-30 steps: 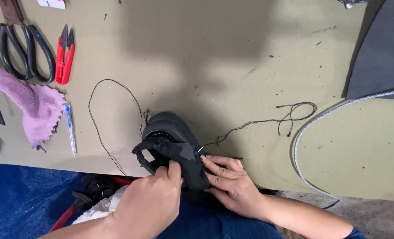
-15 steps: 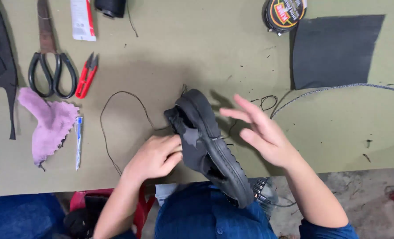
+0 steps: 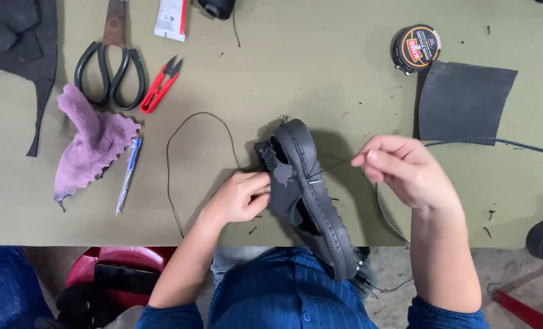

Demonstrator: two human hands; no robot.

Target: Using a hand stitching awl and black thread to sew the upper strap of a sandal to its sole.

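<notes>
**A:** I watch the head camera now. What do you see in the middle?

**B:** I see a black shoe (image 3: 308, 195) standing on its side at the near edge of the green table (image 3: 320, 73), sole turned to the right, its heel end hanging over the edge above the person's lap. The left hand (image 3: 238, 198) is closed on the shoe's upper and holds it steady.

**A:** And the other hand?

**B:** The right hand (image 3: 405, 170) is lifted right of the shoe, fingers pinched together on a thin dark thread (image 3: 335, 164). The thread runs tight from the fingers to the sole edge. If a needle is between the fingers, I cannot tell.

**A:** What lies around?

**B:** On the left, a loose loop of black thread (image 3: 186, 131) lies on the table just beside the left hand. Further left are a purple cloth (image 3: 92, 140) and a pen (image 3: 128, 173) touching its edge. Above them are big black scissors (image 3: 110, 67) and red thread snips (image 3: 160, 85), near each other. At upper right I see a round tin (image 3: 416, 47) and a dark square sheet (image 3: 463, 100) just below it.
</notes>
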